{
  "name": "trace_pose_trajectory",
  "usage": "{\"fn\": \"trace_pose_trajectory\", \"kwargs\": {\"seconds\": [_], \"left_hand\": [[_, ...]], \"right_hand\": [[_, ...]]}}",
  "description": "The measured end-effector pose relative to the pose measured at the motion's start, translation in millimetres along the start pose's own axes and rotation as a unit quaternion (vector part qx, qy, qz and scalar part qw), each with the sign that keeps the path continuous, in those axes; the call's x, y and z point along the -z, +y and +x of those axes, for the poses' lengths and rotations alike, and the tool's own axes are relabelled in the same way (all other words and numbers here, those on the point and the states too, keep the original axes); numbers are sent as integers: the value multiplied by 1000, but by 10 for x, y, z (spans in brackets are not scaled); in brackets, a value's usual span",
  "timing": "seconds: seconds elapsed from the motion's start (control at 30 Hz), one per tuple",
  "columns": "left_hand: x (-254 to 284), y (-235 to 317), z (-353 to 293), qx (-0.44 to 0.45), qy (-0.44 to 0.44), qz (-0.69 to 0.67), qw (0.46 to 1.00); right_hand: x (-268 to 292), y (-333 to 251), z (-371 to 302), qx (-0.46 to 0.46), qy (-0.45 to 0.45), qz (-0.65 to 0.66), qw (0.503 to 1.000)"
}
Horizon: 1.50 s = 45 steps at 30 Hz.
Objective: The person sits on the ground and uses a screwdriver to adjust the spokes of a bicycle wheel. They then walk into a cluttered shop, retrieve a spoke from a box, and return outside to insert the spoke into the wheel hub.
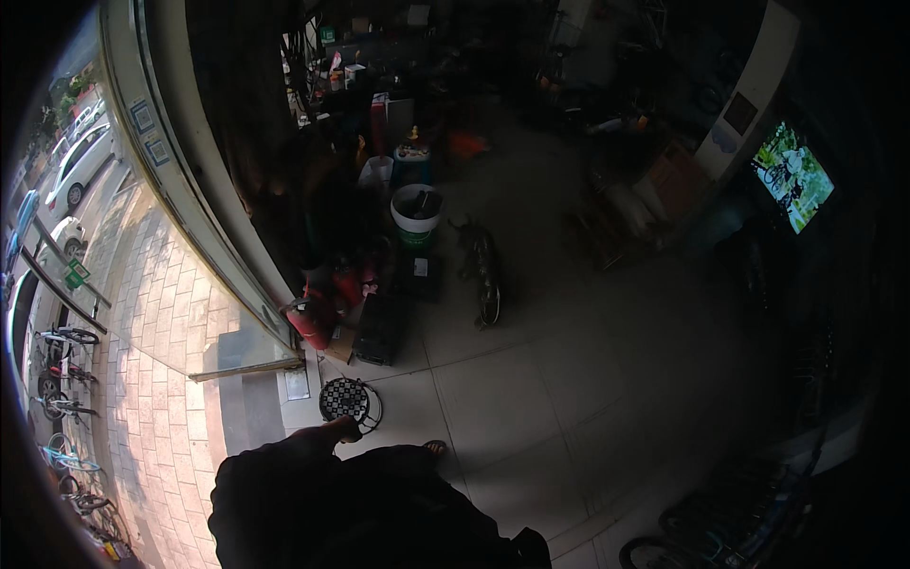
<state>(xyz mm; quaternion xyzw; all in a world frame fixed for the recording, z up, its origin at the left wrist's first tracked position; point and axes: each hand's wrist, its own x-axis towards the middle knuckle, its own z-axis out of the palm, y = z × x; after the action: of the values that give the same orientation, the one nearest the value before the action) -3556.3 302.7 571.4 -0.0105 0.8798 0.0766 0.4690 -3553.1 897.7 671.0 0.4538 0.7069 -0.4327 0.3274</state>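
Note:
My left hand (343, 430) reaches out from a dark sleeve at the lower left. It is at the near edge of a small round stool (343, 399) with a black-and-white checkered seat and a metal ring around it. The hand overlaps the stool's near rim; whether it grips or only passes over it I cannot make out, as the fingers are small and dim. My right hand is not in view. Dark clothing (351, 512) fills the lower middle, and a sandalled foot (435, 447) shows beside it on the tiles.
A glass door (213, 284) stands at the left, with paving and parked bicycles (66, 379) outside. Beyond the stool are a red cylinder (311, 321), a black case (375, 327), a white-and-green bucket (416, 213) and a dark animal-like shape (482, 270). A lit screen (794, 175) hangs right.

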Motion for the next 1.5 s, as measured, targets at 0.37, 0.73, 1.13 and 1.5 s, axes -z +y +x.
{"fn": "trace_pose_trajectory", "kwargs": {"seconds": [0.37,0.73,1.13,1.5], "left_hand": [[3348,1414,2280,-134,449,420,777],[3803,2451,2213,25,-122,-85,989],[6188,2301,4268,250,-14,-553,795],[10579,1024,5771,114,500,-434,741]], "right_hand": [[896,-2620,1463,1,3,-3,1000],[2602,-6231,3216,3,97,-120,988],[1563,-9898,4336,77,-6,-342,937],[100,-12034,5081,114,-161,-325,925]]}}
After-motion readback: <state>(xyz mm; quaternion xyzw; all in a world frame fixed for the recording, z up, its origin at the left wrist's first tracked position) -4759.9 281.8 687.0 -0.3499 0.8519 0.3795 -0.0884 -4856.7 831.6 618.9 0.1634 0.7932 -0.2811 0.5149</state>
